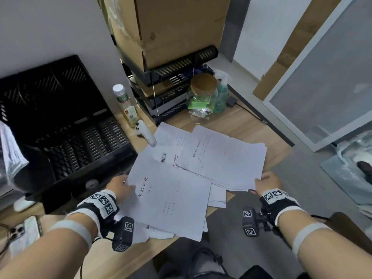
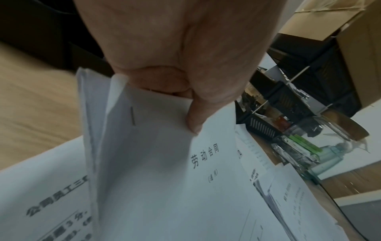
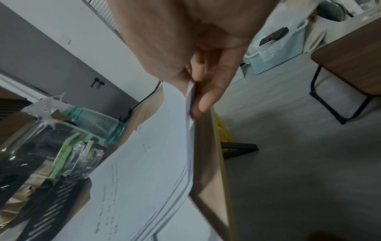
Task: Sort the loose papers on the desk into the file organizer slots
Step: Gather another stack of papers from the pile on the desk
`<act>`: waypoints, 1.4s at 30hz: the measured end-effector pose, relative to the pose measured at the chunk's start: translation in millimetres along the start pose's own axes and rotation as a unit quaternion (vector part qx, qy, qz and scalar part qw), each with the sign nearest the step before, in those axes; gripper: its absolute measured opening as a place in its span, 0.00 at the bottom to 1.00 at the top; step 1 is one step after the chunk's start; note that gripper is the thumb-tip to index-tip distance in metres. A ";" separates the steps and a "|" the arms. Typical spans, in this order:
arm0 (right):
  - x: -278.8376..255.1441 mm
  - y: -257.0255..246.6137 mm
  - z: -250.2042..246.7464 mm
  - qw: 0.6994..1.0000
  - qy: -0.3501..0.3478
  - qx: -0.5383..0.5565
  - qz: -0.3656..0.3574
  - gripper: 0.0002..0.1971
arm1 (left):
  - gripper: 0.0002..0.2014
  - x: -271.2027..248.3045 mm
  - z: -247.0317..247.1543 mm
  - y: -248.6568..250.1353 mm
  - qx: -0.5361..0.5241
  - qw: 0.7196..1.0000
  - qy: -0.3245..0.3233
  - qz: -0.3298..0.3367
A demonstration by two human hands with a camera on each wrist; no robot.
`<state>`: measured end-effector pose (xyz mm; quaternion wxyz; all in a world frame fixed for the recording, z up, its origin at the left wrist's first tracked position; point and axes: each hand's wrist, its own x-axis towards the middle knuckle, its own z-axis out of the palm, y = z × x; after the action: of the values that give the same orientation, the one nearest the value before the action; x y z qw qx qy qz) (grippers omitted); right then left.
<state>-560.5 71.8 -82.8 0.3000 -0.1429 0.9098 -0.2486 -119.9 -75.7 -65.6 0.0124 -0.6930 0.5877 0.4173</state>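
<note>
Both hands are gathering papers, none filed yet, I'd say. The left hand [image 1: 120,187] pinches the stapled contract [image 1: 171,200] at its near-left corner; the right hand [image 1: 266,183] clamps a thicker sheaf [image 1: 223,158] just right of it, thumb on top. Both lie on the wooden desk [image 1: 237,121]. Next, carry one bundle left of the contract to the black file organizer [image 1: 66,117], edge-first. Behind the papers stand a glass jar [image 1: 202,97] and a cardboard box [image 1: 175,27]; grey floor beyond.
</note>
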 end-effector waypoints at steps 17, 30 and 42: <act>-21.3 4.5 -18.0 0.976 -0.070 0.192 0.079 0.06 | 0.04 2.2 18.8 -4.7 -0.039 0.999 -0.022 -0.011; -71.7 22.2 27.1 0.966 -0.256 0.012 -0.032 0.11 | 0.19 -19.0 25.0 -1.3 -0.380 0.908 -0.120 -0.129; -102.1 29.8 53.5 0.931 -0.309 -0.154 -0.121 0.06 | 0.17 -34.9 29.7 -19.1 -0.231 0.958 -0.165 -0.048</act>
<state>-451.2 118.8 -87.6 0.5084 -0.3662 0.7749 -0.0829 -119.5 -26.7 -73.3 -0.0313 -0.6259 0.4317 0.6488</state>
